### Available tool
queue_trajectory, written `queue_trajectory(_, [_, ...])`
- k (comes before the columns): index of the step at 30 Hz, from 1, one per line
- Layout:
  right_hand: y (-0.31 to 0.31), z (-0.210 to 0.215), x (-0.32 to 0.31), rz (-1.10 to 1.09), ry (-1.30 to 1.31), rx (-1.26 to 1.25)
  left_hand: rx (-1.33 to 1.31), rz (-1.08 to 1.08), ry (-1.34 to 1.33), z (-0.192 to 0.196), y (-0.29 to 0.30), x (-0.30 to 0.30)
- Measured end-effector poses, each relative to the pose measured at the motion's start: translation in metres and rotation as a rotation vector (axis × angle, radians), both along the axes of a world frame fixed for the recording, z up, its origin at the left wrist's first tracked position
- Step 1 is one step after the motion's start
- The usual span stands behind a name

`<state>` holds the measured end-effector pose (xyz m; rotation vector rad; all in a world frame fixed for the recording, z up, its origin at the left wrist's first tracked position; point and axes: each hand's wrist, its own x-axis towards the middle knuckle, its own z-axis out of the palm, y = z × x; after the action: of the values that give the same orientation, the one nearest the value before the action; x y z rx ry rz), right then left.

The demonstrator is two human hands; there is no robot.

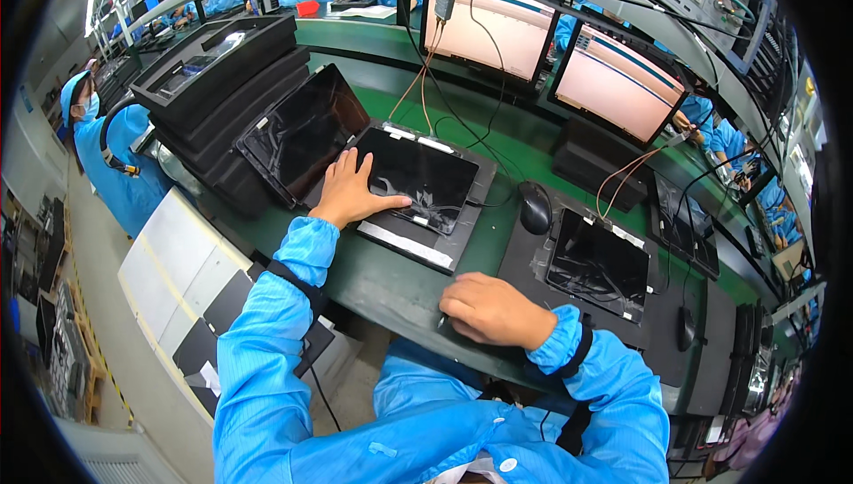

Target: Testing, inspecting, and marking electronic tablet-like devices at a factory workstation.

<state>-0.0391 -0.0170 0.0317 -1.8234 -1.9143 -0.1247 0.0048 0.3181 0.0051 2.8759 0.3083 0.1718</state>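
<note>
The left hand [346, 191] is spread, its thumb lying on the dark screen panel [431, 173] just to its right. The right hand [493, 308] is curled at the edge of the green surface [382, 275], whether pinching anything I cannot tell; beyond it sits a black mouse [535, 207].

Bright blue work smock [346, 464], loose, creased, faint fine lines woven through cloth. Left sleeve [258, 355] long, full, gathered at wrist into ruffled cuff [308, 237]; black band [298, 283] circling forearm. Right sleeve [622, 395] matches: puckered cuff [560, 340], black band [582, 349] just behind it. Round white buttons [507, 464] down front; small lighter blue tab [383, 449] on chest. White inner collar [473, 470] at neck. Same blue cloth over lap [418, 384]. Left hand [345, 193], right hand [489, 308] bare.
</note>
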Motion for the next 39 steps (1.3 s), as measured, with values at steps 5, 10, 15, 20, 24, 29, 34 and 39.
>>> queue_trajectory(5, [-0.002, 0.002, -0.042, -0.02, 0.217, 0.093, -0.026, 0.018, -0.042, -0.005, -0.001, -0.001])
queue_trajectory(10, [0.009, 0.002, -0.074, -0.217, 0.478, -0.087, -0.055, 0.074, -0.484, -0.004, -0.015, -0.031])
queue_trajectory(15, [0.043, -0.004, -0.089, -0.115, 0.612, -0.24, -0.559, 0.077, -0.651, -0.031, -0.007, -0.191])
queue_trajectory(20, [0.104, -0.006, -0.089, 0.329, 1.776, -0.44, -0.084, 0.704, -0.586, -0.089, 0.047, -0.412])
queue_trajectory(24, [0.184, -0.054, -0.131, 0.511, 1.939, -0.316, -0.098, 0.854, -0.184, -0.126, 0.034, -0.525])
queue_trajectory(29, [0.275, -0.122, -0.195, 0.023, 1.146, -0.352, -0.048, 0.893, -0.259, -0.135, -0.012, -0.55])
queue_trajectory(34, [0.327, -0.149, -0.208, -0.041, 0.959, -0.098, 0.149, 0.76, -0.368, -0.105, 0.02, -0.536])
queue_trajectory(39, [0.341, -0.155, -0.21, -0.066, 0.863, -0.116, -0.056, 0.427, -0.316, -0.104, 0.039, -0.524])
